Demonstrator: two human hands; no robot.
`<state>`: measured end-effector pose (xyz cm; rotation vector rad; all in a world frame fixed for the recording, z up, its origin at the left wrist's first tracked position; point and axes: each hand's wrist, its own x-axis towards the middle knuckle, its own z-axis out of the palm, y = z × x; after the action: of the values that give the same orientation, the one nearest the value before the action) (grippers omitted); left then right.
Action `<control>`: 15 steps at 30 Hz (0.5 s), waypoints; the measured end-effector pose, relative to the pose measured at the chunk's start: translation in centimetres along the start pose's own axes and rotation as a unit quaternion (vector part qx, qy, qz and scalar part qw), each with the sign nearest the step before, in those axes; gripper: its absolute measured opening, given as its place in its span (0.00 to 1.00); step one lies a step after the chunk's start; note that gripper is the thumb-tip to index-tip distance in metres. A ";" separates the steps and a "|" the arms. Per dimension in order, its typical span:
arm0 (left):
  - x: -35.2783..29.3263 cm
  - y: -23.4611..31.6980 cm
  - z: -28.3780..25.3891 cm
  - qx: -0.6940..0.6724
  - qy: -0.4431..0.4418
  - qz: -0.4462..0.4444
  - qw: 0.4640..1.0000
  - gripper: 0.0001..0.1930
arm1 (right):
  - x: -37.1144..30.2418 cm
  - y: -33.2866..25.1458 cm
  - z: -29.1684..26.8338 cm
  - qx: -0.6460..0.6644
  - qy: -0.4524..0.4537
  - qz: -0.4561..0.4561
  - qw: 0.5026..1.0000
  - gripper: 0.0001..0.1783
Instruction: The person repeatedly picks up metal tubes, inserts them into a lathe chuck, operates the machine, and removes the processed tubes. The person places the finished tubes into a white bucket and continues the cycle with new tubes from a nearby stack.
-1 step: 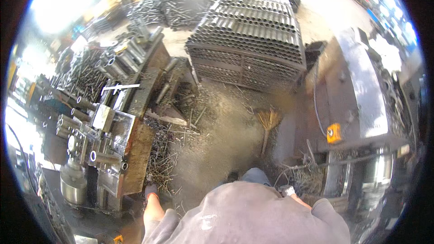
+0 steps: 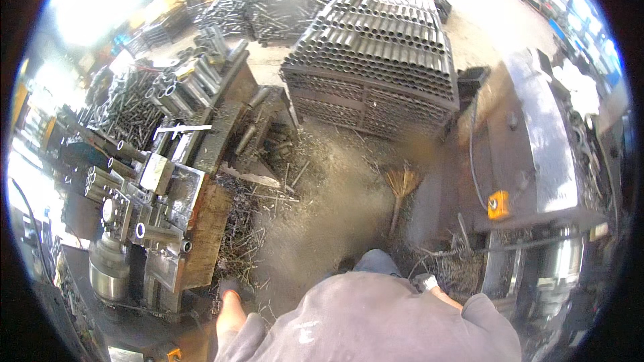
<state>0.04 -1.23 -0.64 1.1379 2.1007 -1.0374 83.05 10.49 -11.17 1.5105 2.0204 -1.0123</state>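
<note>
Head view, metal tube [image 2: 161, 234] near left hand [image 2: 229, 285], long axis sideways, right hand [image 2: 424, 282] apart, cannot tell fingers' state

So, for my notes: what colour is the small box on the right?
The small box is yellow-orange, best seen in the head view.

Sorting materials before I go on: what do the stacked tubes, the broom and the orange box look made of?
Stacked tubes: probably bare steel, grey with metallic sheen. Broom: likely untreated straw or plant fibre, with splayed, tan bristles. Orange box: painted metal or plastic; its even colour leaves that open.
</note>
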 end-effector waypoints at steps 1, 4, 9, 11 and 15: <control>-0.1 1.8 1.6 0.039 0.010 0.063 0.997 0.24 | 0.7 -1.3 -3.6 0.097 -0.024 0.015 0.995 0.16; -0.9 10.2 5.2 -0.067 -0.057 0.123 0.989 0.27 | 3.9 -5.5 -11.8 0.293 -0.085 0.100 0.947 0.15; -4.0 21.4 5.1 -0.440 -0.092 0.015 0.893 0.31 | 13.5 -7.3 -19.6 0.009 -0.096 -0.034 0.995 0.12; -5.2 22.3 2.9 -0.482 -0.052 0.024 0.874 0.31 | 18.4 -6.5 -21.5 -0.197 -0.071 -0.150 0.966 0.12; -8.2 21.7 -3.4 -0.557 -0.008 0.005 0.831 0.30 | 28.0 -3.5 -23.9 0.096 -0.133 -0.167 0.972 0.13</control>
<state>22.56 5.48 -0.79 0.4993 2.1035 0.2760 72.86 45.94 -14.28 1.0645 2.0675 -1.4936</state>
